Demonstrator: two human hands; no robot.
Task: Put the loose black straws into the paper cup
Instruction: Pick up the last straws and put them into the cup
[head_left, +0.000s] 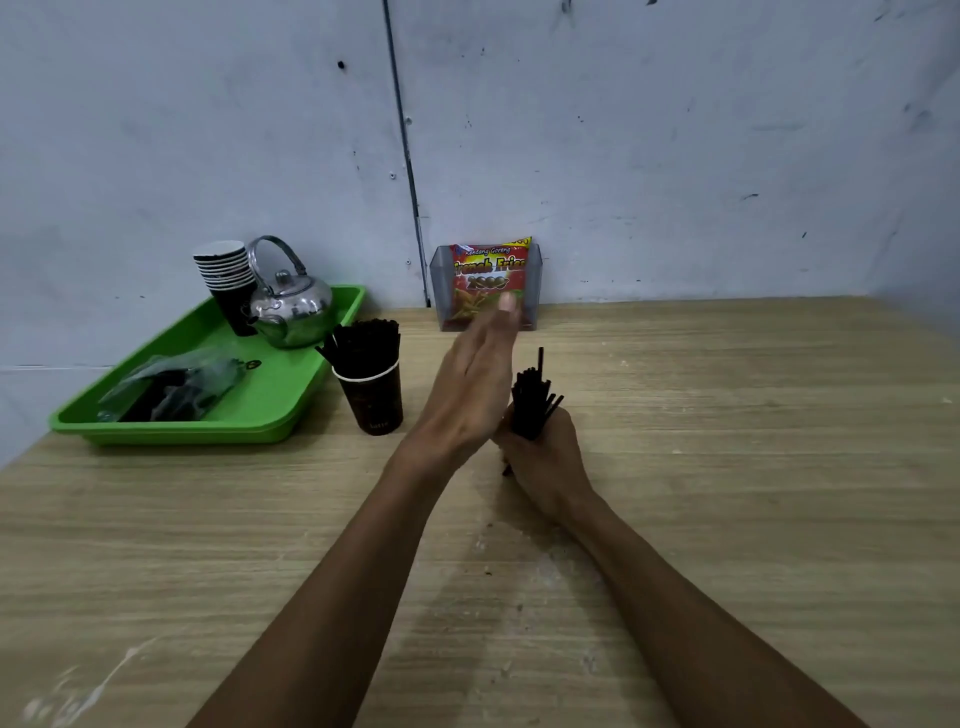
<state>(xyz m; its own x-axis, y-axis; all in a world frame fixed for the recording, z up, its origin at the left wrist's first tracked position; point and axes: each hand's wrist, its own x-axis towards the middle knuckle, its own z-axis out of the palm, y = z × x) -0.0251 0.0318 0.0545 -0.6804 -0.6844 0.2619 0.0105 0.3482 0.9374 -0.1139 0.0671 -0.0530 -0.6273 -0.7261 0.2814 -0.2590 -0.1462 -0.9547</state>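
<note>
A person's right hand (545, 457) grips a bundle of black straws (530, 405) upright over a wooden table (727, 467), fingers curled round the lower part so the tops fan out above the fist, one straw standing taller than the rest. The left hand (475, 389) is flat, fingers straight and together, holding nothing, its palm turned toward the bundle and right beside it; whether it touches the straws cannot be told. The paper cup (374, 400), already packed with straws, stands to the left of both hands, nearer the left hand than the right, next to a green tray (270, 410). The bundle's long axis is near vertical, matching the cup's opening, so the coming move looks like a carry leftward past the flat hand, then a straight drop in. Beyond the left fingertips, a snack packet (491, 275) sits in a clear holder.
</note>
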